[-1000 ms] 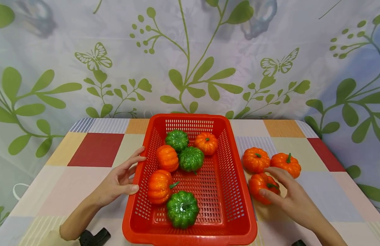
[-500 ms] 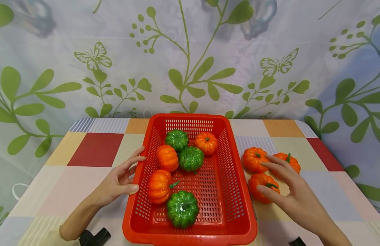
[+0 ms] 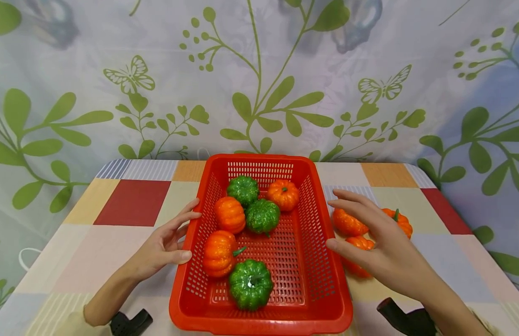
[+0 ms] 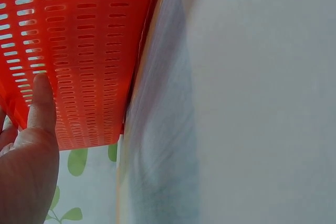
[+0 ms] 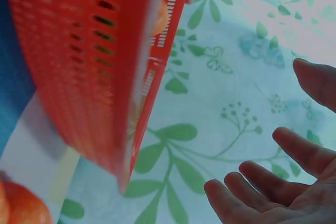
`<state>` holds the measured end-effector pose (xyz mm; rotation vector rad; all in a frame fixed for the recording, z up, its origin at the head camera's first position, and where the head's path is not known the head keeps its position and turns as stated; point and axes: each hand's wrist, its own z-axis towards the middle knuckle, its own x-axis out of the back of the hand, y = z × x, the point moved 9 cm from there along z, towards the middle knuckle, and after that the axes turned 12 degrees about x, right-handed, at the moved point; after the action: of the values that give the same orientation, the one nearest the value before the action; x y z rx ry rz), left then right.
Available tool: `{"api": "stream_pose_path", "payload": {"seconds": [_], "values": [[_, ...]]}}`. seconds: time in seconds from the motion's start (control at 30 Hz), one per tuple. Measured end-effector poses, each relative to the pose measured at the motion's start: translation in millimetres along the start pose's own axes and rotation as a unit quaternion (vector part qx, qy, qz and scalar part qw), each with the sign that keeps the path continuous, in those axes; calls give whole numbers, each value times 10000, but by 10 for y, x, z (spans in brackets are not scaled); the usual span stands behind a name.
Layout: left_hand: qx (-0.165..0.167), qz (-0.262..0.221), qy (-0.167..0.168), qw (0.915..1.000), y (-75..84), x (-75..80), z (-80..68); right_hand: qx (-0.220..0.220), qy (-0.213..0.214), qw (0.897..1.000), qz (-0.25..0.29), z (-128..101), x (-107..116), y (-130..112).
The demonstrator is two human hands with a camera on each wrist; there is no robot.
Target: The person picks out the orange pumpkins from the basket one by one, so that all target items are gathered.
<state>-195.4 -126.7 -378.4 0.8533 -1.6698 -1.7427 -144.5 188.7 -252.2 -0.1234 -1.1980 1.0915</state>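
Observation:
A red plastic basket (image 3: 261, 326) with slotted walls holds several small pumpkins, orange ones such as the front-left pumpkin (image 3: 218, 254) and green ones such as the front pumpkin (image 3: 251, 285). Against the basket's left side rests my left hand (image 3: 160, 245); its thumb (image 4: 42, 103) lies along the slotted outer wall. My right hand (image 3: 389, 247), fingers spread and holding nothing, hovers beside the right rim. Beneath and behind it are three orange pumpkins: one at the back left (image 3: 349, 224), one at the back right (image 3: 399, 223) and one in front (image 3: 360, 270), all partly hidden by the hand.
A patchwork cloth (image 3: 131, 203) covers the table. Behind it hangs a pale curtain (image 3: 167, 84) printed with green leaves and butterflies. Black devices sit by both wrists, such as the left wrist device (image 3: 131, 323).
My right hand has lifted off the front orange pumpkin and moved left and up toward the basket's right rim with nothing in it. My left hand stays at the basket; the pumpkins look unmoved.

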Motion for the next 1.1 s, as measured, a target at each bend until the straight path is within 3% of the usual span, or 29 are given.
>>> {"api": "stream_pose_path", "payload": {"seconds": [0.37,0.67,0.9,1.1], "values": [[-109,-8,-89,9999,29,-35,8,515,-505,9970,284,386,-229,-162],[-96,28,-85,9999,17,-31,28,705,-875,9884,1020,594,-630,-278],[-185,-71,-128,9997,30,-27,2,814,-1266,9826,1087,770,-955,-345],[-124,-46,-95,9999,11,-15,-5,773,-1952,9723,1032,817,-1271,-320]]}}
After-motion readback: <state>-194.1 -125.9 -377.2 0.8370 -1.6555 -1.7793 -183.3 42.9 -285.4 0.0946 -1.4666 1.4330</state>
